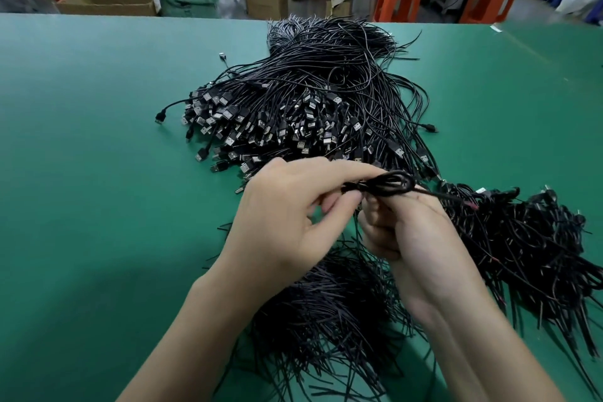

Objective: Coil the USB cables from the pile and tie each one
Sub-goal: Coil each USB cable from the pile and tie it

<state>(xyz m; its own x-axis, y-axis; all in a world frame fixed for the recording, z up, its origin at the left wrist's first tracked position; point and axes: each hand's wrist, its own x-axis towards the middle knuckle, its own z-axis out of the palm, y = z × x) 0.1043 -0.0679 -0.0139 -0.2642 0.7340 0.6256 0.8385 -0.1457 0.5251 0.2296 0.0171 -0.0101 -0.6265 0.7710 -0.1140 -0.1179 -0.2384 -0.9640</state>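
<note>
A small coiled cable (pixel 390 185) is held above the green worktop (pixel 98 173), just in front of the large pile of black USB cables (pixel 310 101). Its left end is pinched between the thumb and forefinger of the left hand (pixel 290 209). The right hand (pixel 408 235) is curled beneath the coil, and the loops are gripped from below by its fingers. A loose tail of the cable is seen running off to the right, towards a second heap of cables (pixel 528 245). A bundle of thin black strands (pixel 326 310) is spread on the worktop under the forearms.
</note>
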